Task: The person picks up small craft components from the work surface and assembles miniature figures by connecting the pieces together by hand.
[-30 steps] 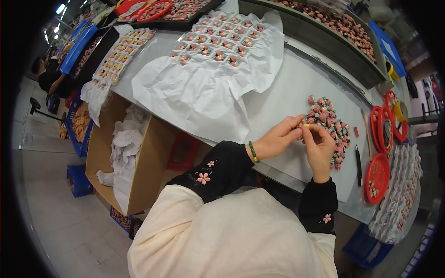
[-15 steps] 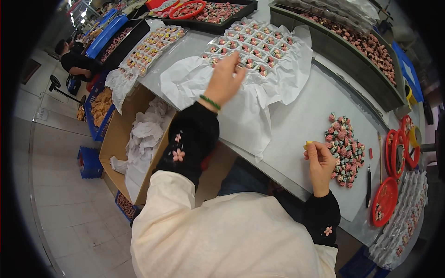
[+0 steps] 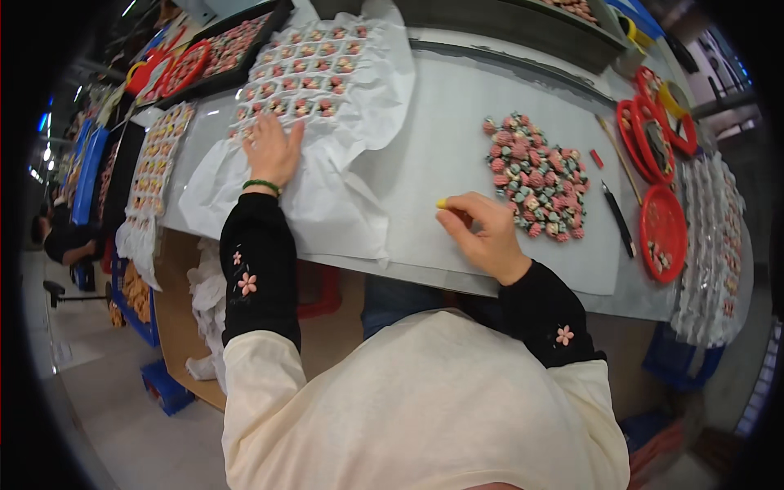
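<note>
My left hand [image 3: 273,152] lies palm down at the near edge of a white compartment tray [image 3: 282,75] of small pink-and-dark figurines, its fingers stretched and apart. Crumpled white paper [image 3: 327,175] spreads around and under that tray. Over the table's pale sheet, my right hand [image 3: 488,235] pinches a small yellow piece [image 3: 442,203] between thumb and forefinger; its exact kind is too small to tell. Just beyond and right of this hand is a heap of pink, green and cream figurines [image 3: 535,177].
A black craft knife [image 3: 618,219], a small red piece [image 3: 596,158] and red round trays [image 3: 663,234] lie right. Stacked clear trays [image 3: 710,245] stand at the far right. Another filled tray [image 3: 163,159] is left, above a cardboard box [image 3: 175,294]. A grey bin [image 3: 506,33] stands behind.
The whole view has shifted, so the table appears turned. My left hand has gone from raised over the tray to flat at its near edge. My right hand still pinches the yellow piece.
</note>
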Tool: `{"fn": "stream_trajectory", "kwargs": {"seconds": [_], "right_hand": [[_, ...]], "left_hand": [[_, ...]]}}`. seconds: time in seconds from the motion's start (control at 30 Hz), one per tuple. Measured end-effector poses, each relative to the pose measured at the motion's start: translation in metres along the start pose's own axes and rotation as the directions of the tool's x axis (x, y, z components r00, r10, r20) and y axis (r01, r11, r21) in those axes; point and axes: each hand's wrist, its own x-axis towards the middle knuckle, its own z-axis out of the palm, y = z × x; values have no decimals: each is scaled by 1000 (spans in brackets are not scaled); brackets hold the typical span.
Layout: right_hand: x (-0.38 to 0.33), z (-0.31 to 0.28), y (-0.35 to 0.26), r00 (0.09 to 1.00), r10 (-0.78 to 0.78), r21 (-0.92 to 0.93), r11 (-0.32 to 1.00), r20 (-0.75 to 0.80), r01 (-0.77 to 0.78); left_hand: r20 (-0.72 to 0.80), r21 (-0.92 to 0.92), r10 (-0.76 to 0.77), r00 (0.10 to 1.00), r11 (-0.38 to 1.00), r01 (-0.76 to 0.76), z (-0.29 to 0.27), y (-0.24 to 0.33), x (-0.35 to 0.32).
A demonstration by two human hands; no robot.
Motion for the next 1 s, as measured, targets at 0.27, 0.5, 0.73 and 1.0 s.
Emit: {"fn": "stream_trajectory", "kwargs": {"seconds": [0.27, 0.5, 0.73, 1.0], "right_hand": [[31, -20, 7, 980, -183, -295, 943, -82, 152], [100, -42, 41, 999, -24, -914, 405, -29, -17], [74, -28, 11, 1000, -18, -440, 898, -18, 9], [18, -20, 5, 898, 436, 627, 685, 53, -370]], "left_hand": [[-310, -53, 62, 949, 995, -82, -42, 37, -19], [-427, -800, 255, 867, 341, -494, -89, 152, -92], [-180, -972, 273, 945, 99, -214, -58, 175, -117], [-70, -940, 275, 959, -340, 29, -32, 207, -116]]}}
